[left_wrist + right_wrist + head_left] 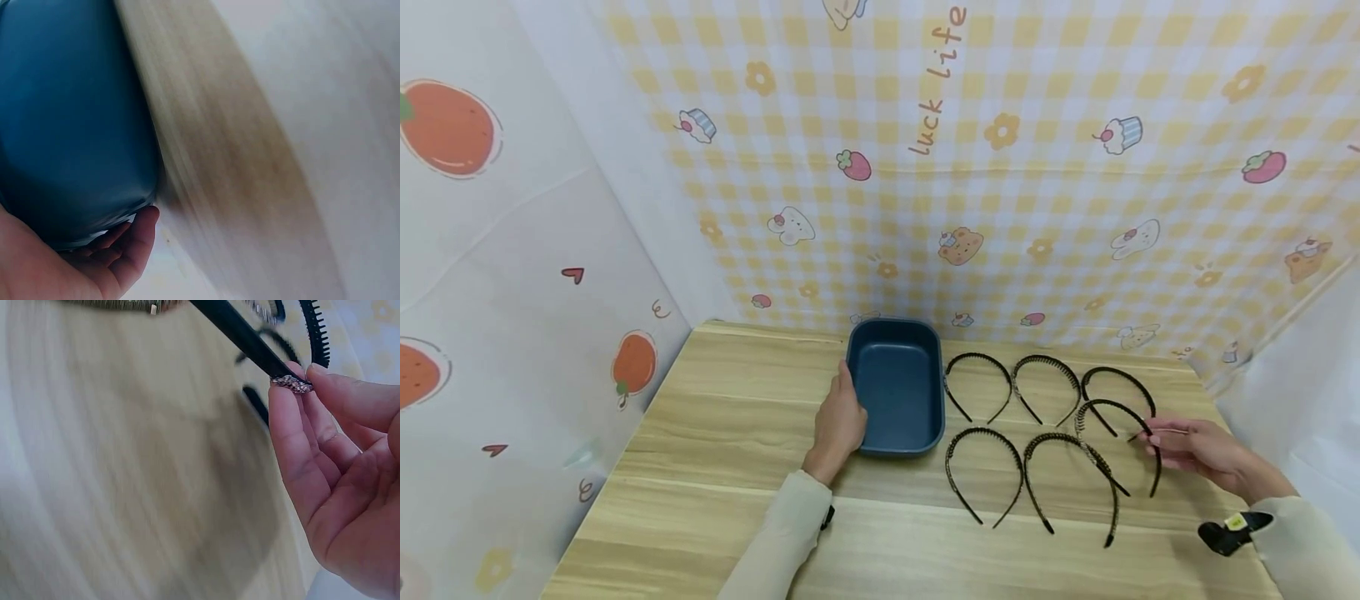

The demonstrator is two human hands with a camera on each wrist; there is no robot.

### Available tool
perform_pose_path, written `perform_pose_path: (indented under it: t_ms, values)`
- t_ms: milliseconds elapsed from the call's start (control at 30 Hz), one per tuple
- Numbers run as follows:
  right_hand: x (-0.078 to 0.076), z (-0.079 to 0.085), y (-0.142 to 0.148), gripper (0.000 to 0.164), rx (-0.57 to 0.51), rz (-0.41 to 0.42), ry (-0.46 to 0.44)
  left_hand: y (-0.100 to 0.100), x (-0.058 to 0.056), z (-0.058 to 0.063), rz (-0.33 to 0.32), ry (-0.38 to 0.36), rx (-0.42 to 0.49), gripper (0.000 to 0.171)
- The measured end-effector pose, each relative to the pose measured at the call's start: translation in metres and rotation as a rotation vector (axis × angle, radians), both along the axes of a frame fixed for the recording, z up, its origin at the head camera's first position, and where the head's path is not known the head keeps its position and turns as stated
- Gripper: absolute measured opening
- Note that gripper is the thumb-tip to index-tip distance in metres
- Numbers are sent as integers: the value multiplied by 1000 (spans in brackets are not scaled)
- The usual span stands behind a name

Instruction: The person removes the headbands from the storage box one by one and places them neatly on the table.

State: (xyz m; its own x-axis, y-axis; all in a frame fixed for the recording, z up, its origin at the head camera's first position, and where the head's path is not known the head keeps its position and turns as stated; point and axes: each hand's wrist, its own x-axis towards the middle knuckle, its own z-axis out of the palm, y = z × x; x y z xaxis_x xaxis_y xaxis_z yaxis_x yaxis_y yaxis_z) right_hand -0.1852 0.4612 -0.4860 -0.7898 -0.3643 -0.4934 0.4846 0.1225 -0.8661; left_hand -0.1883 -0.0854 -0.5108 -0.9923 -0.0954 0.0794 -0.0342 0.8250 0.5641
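Note:
My left hand grips the left side of a dark blue rectangular bin, whose inside shows bare in the head view. In the left wrist view the fingers curl against the edge of the bin. On the right, my right hand pinches a black headband between thumb and fingers. In the right wrist view, glittery trim shows on this headband at the pinch. It overlaps the back right headband and the front right headband in the head view.
More dark headbands lie on the wooden table right of the bin: a back left one, a back middle one and a front left one. A checked cloth hangs behind the table.

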Motion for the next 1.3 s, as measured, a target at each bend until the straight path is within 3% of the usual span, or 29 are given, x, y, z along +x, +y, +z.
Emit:
perform_pose_path:
  t_ms: [233, 700, 1300]
  values:
    - [11, -3, 25, 29, 4, 36, -75, 0, -1, 1, 2, -10, 8, 70]
    - [34, -10, 54, 31, -47, 66, -110, -1, -1, 0, 1, -4, 15, 72]
    - [41, -11, 50, 22, 225, 41, -95, -1, -2, 0, 0, -11, 13, 72]
